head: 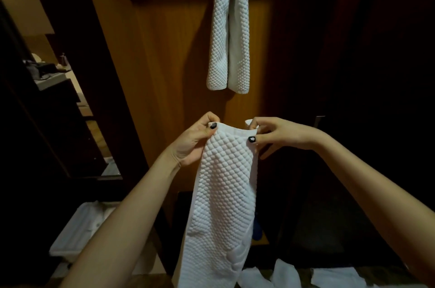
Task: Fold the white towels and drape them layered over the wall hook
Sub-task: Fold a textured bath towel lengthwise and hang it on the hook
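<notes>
Two towels: I see one hung towel (pixel 227 28) up on the wall and one held towel (pixel 223 193) stretched between the left hand (pixel 195 141) and the right hand (pixel 282 134); both are white with a raised quilted weave
Hung one: folded into a long narrow strip and draped over at its middle, so the two halves hang side by side and touching, with the ends near level; whatever carries it is hidden under the top fold, so I cannot see the hook itself
Held one: folded lengthwise into a strip, its top edge below the hung towel's ends and apart from them; the rest hangs straight down between the forearms and runs out of the bottom of my view
Left grip: the left hand pinches the top left corner, thumb on the near face with a dark-painted nail showing, fingers curled behind the cloth
Right grip: the right hand pinches the top right corner, thumb on the near face, fingers curled at the edge where a small fold sticks up
Backdrop: wall panel (pixel 164 52) of warm brown wood, lit behind the hung towel, dark to either side
Lower left: folded linen (pixel 77 229), white, lying stacked on a low surface
Bottom right: loose white cloths (pixel 334 276), crumpled
Beside the strip: blue object (pixel 257 229) just at the held towel's right edge; too dim for me to tell what it is
</notes>
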